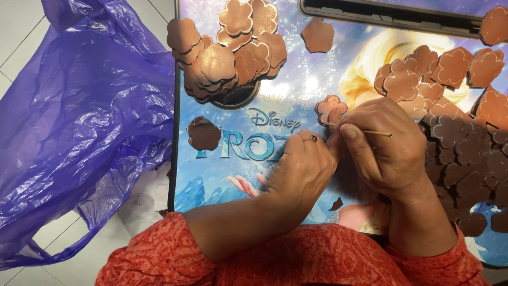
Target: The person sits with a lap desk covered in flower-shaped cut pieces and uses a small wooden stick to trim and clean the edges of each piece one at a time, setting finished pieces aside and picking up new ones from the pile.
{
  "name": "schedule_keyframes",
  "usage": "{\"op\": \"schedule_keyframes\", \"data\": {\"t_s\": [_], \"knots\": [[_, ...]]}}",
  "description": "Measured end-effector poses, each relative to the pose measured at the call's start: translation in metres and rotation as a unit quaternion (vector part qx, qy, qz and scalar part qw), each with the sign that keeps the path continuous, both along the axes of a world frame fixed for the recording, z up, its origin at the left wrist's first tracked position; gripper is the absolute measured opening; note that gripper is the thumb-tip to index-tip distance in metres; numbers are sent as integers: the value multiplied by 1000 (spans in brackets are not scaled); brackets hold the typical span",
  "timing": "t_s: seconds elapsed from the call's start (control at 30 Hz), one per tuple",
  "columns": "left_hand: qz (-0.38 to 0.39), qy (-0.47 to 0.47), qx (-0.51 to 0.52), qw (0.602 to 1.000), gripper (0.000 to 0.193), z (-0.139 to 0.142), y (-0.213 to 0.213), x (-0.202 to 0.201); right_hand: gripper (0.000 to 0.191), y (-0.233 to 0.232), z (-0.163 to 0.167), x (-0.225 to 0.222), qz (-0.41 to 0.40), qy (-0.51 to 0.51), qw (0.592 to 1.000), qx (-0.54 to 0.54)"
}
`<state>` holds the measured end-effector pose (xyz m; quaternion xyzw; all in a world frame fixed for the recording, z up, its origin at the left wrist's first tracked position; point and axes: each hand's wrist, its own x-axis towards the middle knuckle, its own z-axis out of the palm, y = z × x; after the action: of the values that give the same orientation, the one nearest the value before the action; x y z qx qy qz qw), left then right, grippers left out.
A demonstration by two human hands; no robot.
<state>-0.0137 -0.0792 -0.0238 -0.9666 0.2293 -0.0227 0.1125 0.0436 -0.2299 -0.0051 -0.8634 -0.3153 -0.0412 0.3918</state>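
Both hands pinch tight: right hand (389, 151) gripping a thin stick (365, 130) like a pen to work the flower-shaped brown cutout (330, 108) that left hand (301, 167) steadies at twelve o'clock, piles of cutouts (227, 53) parked beyond

Crumpled purple plastic bag (79, 122) at left

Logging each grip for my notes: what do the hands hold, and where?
The right hand pinches a thin stick near its middle; the left hand holds a flower-shaped brown cutout by its lower edge.
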Motion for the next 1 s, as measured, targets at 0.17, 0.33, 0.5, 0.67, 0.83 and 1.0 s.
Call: {"op": "schedule_keyframes", "data": {"t_s": [0.17,0.33,0.5,0.67,0.83,1.0], "knots": [[-19,18,13,1000,3,0,3,1,2,3,-2,1,9,14,1000,-15],[-27,26,14,999,8,0,7,1,3,7,-5,1,14,-1,1000,-18],[-27,24,-2,999,9,2,9,1,4,11,-8,-1,-8,10,1000,-7],[-15,8,-25,1000,5,4,12,1,4,13,-9,-1,-22,-10,1000,-13],[-17,17,-30,999,7,5,13,2,5,14,-8,-1,-23,-7,1000,-16],[-38,57,-6,998,5,8,14,2,6,14,-2,-1,-17,10,1000,-9]]}}
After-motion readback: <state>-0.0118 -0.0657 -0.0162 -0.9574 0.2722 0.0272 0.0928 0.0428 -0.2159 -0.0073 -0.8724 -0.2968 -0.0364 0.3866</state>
